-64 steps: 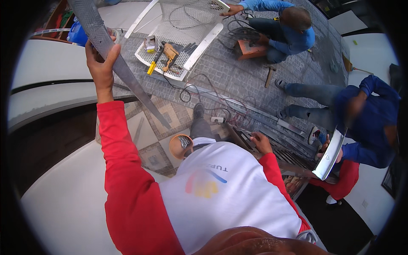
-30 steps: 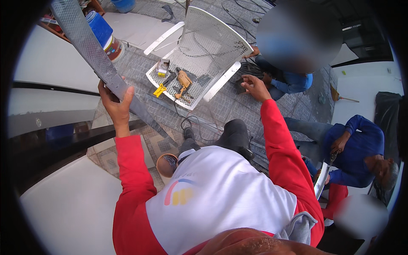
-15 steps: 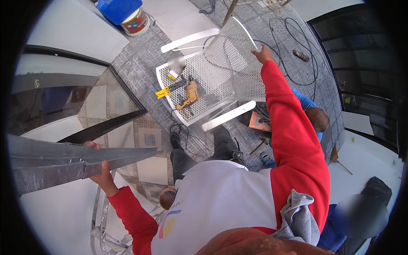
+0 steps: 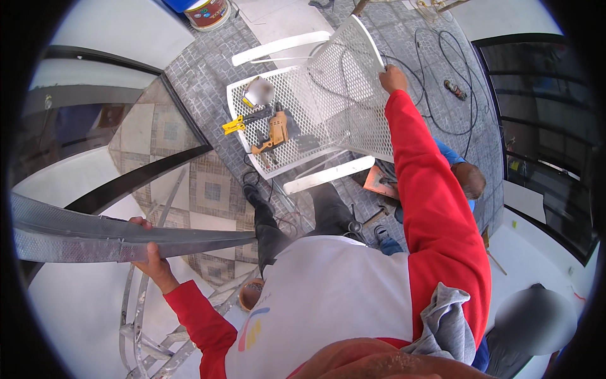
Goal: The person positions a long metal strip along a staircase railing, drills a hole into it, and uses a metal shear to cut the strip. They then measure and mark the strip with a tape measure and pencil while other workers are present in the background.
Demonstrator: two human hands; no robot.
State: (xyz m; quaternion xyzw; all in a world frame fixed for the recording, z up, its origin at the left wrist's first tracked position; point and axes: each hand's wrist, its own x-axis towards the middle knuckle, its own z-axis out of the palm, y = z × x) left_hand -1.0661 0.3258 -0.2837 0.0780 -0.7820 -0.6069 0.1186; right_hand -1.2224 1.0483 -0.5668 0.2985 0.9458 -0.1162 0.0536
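Observation:
My left hand [image 4: 153, 262] is wrapped around a long grey metal channel [image 4: 183, 240], with the thumb on its near side and fingertips over the far side. The channel runs from the left edge to beside my legs. Straight ahead, my right hand [image 4: 394, 79] grips the right edge of the backrest of a white metal mesh chair [image 4: 315, 82]. On the chair's seat lie an orange-yellow power drill [image 4: 278, 128], a yellow and black tool [image 4: 233, 125] that looks like a clamp, and a small white and yellow box [image 4: 250, 100], partly blurred.
Beyond my right arm crouches a person in blue [image 4: 468, 177], by an orange case [image 4: 380, 182] and a hammer [image 4: 377, 216]. Black cable [image 4: 470, 95] loops over the tiled floor. A bucket [image 4: 208, 14] stands far left; a metal ladder [image 4: 136, 316] is near left. Another person [image 4: 517, 354] is near right.
The chair has shifted slightly left in the view, with my right hand still on its backrest. The channel's tip has moved right, toward my legs. My left hand keeps its hold.

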